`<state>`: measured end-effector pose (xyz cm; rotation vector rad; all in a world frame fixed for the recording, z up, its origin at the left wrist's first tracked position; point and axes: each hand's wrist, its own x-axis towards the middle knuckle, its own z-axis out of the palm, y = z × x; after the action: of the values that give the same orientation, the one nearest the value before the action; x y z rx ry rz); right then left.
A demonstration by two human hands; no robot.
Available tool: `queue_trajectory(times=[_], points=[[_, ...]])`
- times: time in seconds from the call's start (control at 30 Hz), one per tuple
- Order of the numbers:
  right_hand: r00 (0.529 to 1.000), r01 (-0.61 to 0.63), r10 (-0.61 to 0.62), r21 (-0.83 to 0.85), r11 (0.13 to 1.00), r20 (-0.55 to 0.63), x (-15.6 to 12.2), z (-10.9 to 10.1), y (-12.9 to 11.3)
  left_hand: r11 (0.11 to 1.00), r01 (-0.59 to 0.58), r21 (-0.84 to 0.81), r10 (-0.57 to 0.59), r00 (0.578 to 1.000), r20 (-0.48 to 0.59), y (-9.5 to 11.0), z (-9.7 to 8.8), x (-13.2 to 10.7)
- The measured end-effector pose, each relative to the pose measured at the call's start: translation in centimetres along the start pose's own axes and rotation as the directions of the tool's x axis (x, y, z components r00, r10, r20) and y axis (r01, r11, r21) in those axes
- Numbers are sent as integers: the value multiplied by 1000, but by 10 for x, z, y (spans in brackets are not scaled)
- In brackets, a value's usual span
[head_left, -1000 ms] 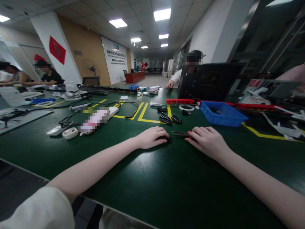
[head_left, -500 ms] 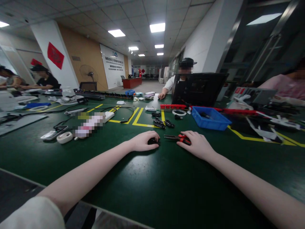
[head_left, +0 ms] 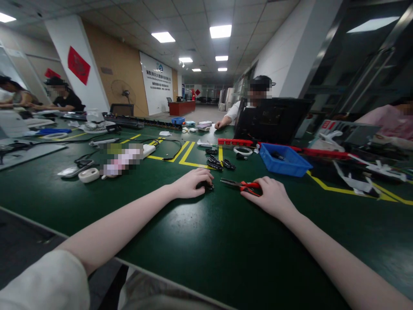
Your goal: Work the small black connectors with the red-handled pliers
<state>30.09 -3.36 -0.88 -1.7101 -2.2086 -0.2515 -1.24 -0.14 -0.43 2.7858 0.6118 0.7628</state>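
My left hand (head_left: 191, 183) rests on the green table (head_left: 200, 249), fingers curled over a small black part (head_left: 206, 186) that peeks out at its fingertips. My right hand (head_left: 272, 196) lies just to the right, fingers closed on the red handles of a pair of pliers (head_left: 240, 185). The pliers lie flat on the table with their dark jaws pointing left, toward the left hand. A small cluster of black parts (head_left: 219, 163) lies a little farther away, behind the two hands.
A blue bin (head_left: 284, 160) stands right of the black parts, with a red strip (head_left: 234, 142) and a black monitor (head_left: 272, 119) behind it. Cables, white devices (head_left: 88, 175) and yellow floor tape (head_left: 187, 157) lie to the left. Other people sit across and at both sides.
The view has shifted slightly. More of the pliers' jaws shows left of my right hand; both hands stay on the table at the same things.
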Motion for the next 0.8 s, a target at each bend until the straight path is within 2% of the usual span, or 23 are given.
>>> queue_trajectory(times=[0.13, 0.27, 0.37, 0.67, 0.8], points=[[993, 90, -97, -92, 992, -66, -1, -5, -1, 1000, -9, -17, 9, 1000, 12, 0, 0, -1], [964, 195, -229, -229, 954, -133, -2, -8, -1, 995, 21, -95, -15, 998, 62, 1, -1, -2], [949, 232, -283, -297, 926, -142, -3, -11, 0, 994, 7, -112, 3, 996, 94, 2, -2, -2], [964, 232, -258, -283, 931, -58, -4, -23, 3, 999, -18, 45, 13, 995, 95, 7, -4, 2], [957, 229, -267, -273, 934, -111, -7, -20, 3, 993, -41, 110, 32, 996, 81, 5, -1, 1]])
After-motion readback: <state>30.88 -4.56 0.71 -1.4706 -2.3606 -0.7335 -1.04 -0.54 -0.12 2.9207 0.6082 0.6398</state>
